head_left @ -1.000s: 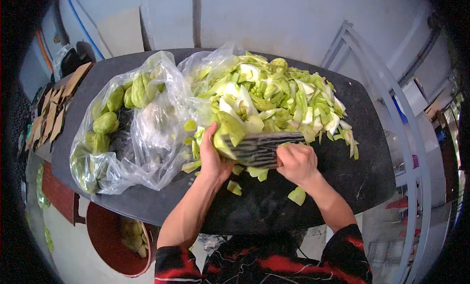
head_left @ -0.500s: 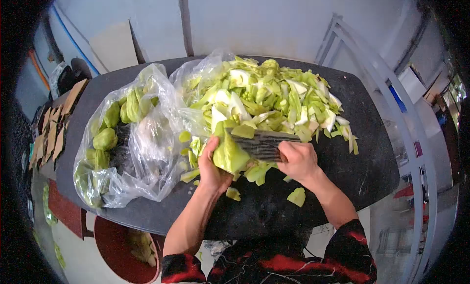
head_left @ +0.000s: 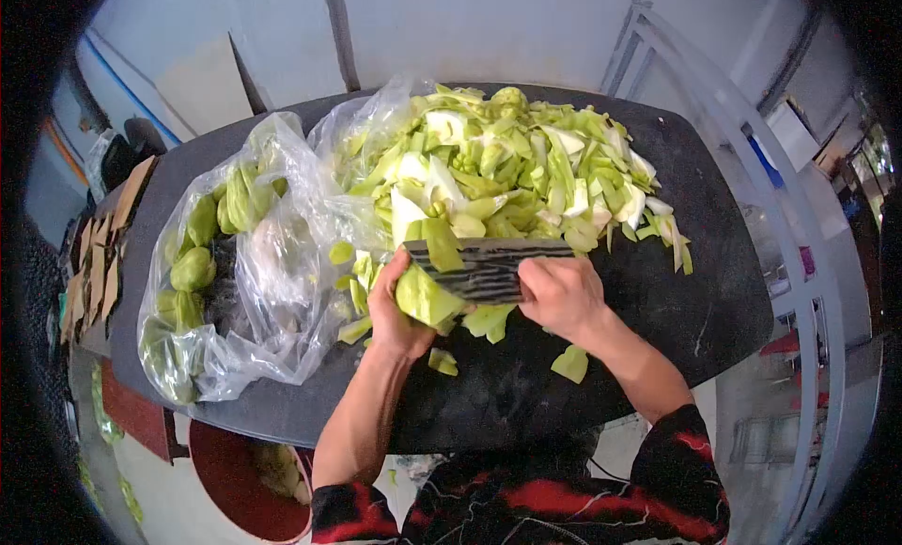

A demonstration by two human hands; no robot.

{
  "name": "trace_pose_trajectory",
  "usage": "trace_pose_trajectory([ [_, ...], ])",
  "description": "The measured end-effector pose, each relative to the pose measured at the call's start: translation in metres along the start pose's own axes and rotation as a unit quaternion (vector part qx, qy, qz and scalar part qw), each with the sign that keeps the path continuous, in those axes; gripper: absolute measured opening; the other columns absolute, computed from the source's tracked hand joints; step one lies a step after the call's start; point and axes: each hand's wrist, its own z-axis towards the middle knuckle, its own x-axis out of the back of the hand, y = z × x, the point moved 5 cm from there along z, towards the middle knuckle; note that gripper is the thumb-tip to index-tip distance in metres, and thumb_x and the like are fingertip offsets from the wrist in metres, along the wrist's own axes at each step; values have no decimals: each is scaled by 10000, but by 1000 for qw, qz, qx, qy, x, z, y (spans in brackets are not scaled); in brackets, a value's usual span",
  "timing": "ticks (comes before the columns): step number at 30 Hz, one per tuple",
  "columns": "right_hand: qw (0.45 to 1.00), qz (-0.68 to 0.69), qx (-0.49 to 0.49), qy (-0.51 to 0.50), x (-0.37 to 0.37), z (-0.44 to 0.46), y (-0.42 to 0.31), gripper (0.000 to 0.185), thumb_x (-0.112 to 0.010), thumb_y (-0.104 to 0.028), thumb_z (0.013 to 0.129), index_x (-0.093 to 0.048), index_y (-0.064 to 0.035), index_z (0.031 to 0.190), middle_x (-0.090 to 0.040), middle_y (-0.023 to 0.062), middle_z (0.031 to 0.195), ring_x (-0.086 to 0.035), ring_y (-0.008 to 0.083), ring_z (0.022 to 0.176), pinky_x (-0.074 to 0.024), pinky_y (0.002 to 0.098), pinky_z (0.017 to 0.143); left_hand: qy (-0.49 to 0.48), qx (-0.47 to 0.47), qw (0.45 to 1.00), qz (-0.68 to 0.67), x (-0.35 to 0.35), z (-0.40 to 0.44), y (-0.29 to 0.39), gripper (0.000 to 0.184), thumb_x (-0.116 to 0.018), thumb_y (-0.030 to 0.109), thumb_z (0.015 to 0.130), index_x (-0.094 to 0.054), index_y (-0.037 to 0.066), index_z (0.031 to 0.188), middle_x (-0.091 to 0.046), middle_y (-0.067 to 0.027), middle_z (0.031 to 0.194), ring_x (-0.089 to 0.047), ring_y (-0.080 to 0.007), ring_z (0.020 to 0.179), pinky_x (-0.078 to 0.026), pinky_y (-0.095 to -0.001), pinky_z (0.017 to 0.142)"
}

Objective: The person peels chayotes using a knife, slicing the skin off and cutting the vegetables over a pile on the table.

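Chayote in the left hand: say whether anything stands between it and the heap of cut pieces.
Yes: the cleaver, its broad blade held out by the right hand, lies between the chayote and the heap.

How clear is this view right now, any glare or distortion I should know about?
Head view: fisheye bending curves the table and wall; corners fall to grainy black; bright glints streak the plastic bag; the blade and right hand are readable.

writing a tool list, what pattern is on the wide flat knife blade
The broad flat knife blade has dark, wavy streaks on grey, clearest in the current head view.
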Motion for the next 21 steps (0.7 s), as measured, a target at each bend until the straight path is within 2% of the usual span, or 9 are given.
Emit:
trace_pose_trajectory([
  [2, 1000, -2, 1, 17, 5, -2, -3, 214, -707, -103, 671, -503, -89, 734, -602, 81, 629, -628, 284, 566, -500, 404, 496, -14, -21, 999, -31, -6, -7, 5, 513, -474, 371, 926, -464, 59, 1334, -597, -163, 1195, -627, -341, 1016, -554, -578, 741],
  [4, 999, -32, 15, 30, 8, -1, 5, 168, -680, -101, 697, -516, -95, 735, -597, 93, 620, -635, 297, 581, -507, 412, 504, -95, -31, 995, 32, -20, -15, 11, 558, -488, 375, 914, -444, 36, 1355, -596, -174, 1185, -634, -338, 1005, -573, -553, 704],
  [6, 981, -93, -167, -39, -9, -1, 54, 129, -659, -123, 737, -538, -82, 757, -625, 125, 658, -641, 358, 628, -514, 470, 559, -70, -9, 997, 26, -10, -15, 2, 577, -494, 380, 909, -434, 29, 1363, -596, -174, 1182, -636, -338, 1000, -580, -540, 680],
  [7, 981, -73, -178, -31, -2, -3, 62, 135, -665, -130, 738, -543, -80, 765, -631, 125, 667, -641, 361, 634, -514, 475, 566, -53, -2, 998, 19, -12, -10, 3, 597, -500, 385, 904, -424, 22, 1372, -597, -175, 1178, -638, -337, 995, -587, -527, 657],
  [8, 980, -53, -188, -27, 3, -4, 67, 140, -671, -136, 740, -547, -79, 772, -636, 125, 676, -642, 364, 639, -515, 481, 573, -61, -14, 996, 57, -18, -14, 5, 568, -502, 439, 888, -535, 38, 1289, -630, -153, 1192, -640, -325, 1007, -530, -497, 833],
  [12, 984, -44, -172, 8, 15, -3, 45, 166, -694, -146, 714, -553, -82, 774, -632, 122, 667, -640, 352, 626, -514, 467, 557, -23, 1, 999, -41, -9, -10, 3, 610, -495, 496, 897, -519, 42, 1305, -611, -156, 1211, -616, -331, 1056, -505, -490, 894],
  [16, 1000, -12, 4, 18, 21, 0, -11, 201, -701, -120, 636, -516, -100, 712, -550, 62, 604, -600, 287, 535, -483, 411, 478, 43, -38, 996, -71, -7, 1, 4, 641, -497, 548, 902, -521, 51, 1307, -595, -163, 1239, -583, -349, 1103, -468, -495, 958],
  [17, 999, -8, 47, 25, 23, 1, -27, 196, -697, -136, 642, -514, -103, 707, -532, 52, 592, -589, 268, 527, -480, 394, 477, 58, 19, 996, -68, -12, -9, 1, 650, -495, 547, 905, -524, 32, 1299, -593, -164, 1256, -587, -317, 1120, -439, -452, 1022],
  [21, 989, -24, 137, 42, 24, 3, -64, 164, -652, -193, 700, -511, -108, 694, -486, 16, 574, -565, 182, 527, -453, 309, 476, -39, 61, 992, -106, -11, -9, -4, 582, -495, 528, 921, -573, 56, 1252, -660, -144, 1140, -658, -286, 980, -540, -427, 870],
])
